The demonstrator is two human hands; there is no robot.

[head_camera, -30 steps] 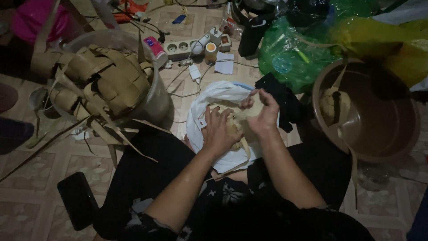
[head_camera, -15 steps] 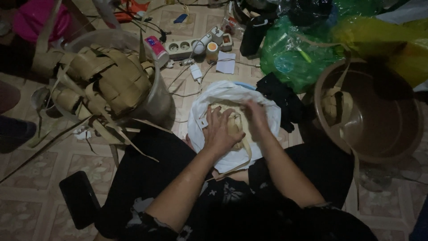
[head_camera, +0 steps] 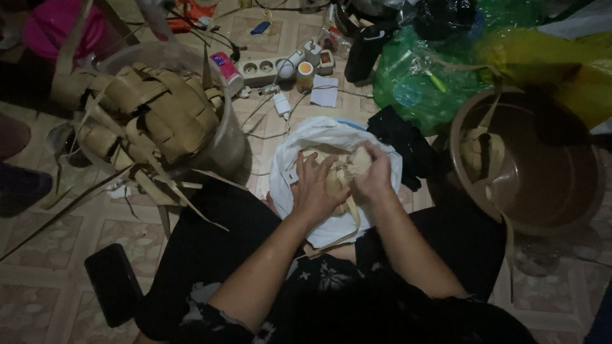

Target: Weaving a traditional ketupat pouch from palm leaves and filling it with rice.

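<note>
We see our left hand (head_camera: 317,191) and right hand (head_camera: 373,175) side by side, both pressed on a woven palm-leaf pouch (head_camera: 341,175); the left fingers (head_camera: 310,167) are spread apart over it, while the right fingers curl closed around its top end. The pouch sits between the two hands, above a white plastic bag (head_camera: 299,150) that spreads out beneath and beyond the fingers. A loose leaf strip (head_camera: 352,223) hangs from the pouch toward us. Left of the fingers stands a clear tub (head_camera: 233,143) heaped with woven pouches (head_camera: 153,114). Right of the fingers sits a brown basin (head_camera: 548,172) holding one more pouch (head_camera: 481,153). Beyond the fingers lie a power strip (head_camera: 261,69) and a green plastic bag (head_camera: 421,76) on the tiled floor (head_camera: 38,255).
</note>
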